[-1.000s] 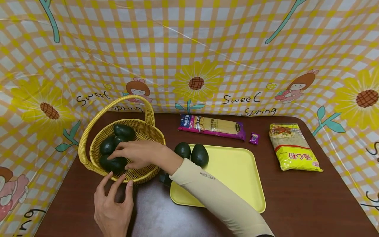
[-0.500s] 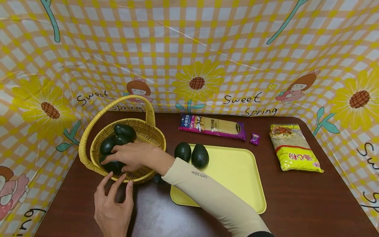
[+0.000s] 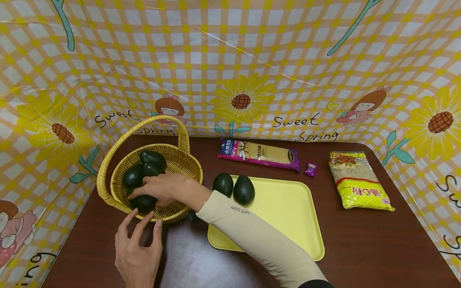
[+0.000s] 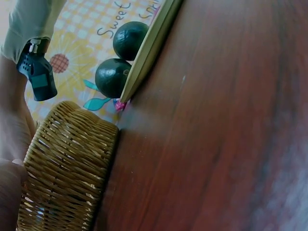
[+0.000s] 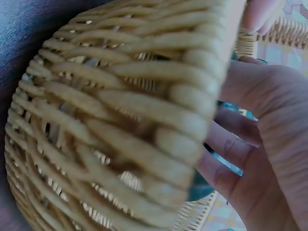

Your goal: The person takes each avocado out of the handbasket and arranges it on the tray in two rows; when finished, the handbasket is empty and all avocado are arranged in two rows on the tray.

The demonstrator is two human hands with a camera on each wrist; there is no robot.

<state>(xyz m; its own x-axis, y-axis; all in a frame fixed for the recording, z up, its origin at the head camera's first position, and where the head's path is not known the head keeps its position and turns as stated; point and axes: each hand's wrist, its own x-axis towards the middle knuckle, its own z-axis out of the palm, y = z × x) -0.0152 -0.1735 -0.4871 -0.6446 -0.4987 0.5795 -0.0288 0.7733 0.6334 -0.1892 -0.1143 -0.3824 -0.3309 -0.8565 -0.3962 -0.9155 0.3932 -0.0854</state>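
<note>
My right hand (image 3: 169, 190) reaches down into the yellow wicker basket (image 3: 183, 162), its fingers curled round the front avocado (image 3: 145, 204). In the right wrist view the basket's weave hides most of that dark green avocado (image 5: 199, 187). Several other avocados lie behind it, one of them at the back (image 3: 152, 158). At the basket's near rim, my left hand (image 3: 138, 250) rests its spread fingertips on the wicker. On the yellow tray (image 3: 284, 216) to the right, two avocados sit side by side, a rounder one (image 3: 223, 185) and a pear-shaped one (image 3: 244, 190).
The basket's tall handle (image 3: 144, 125) arches over its far left side. Along the back lie a purple noodle packet (image 3: 264, 154) and a small purple sweet (image 3: 310, 169). A yellow pasta bag (image 3: 360, 180) lies at right. Patterned cloth (image 3: 237, 48) walls the brown table (image 3: 360, 248).
The right hand has stayed in the basket, shifting slightly over the front avocado as its fingers close round it. The left hand, tray and packets keep their places.
</note>
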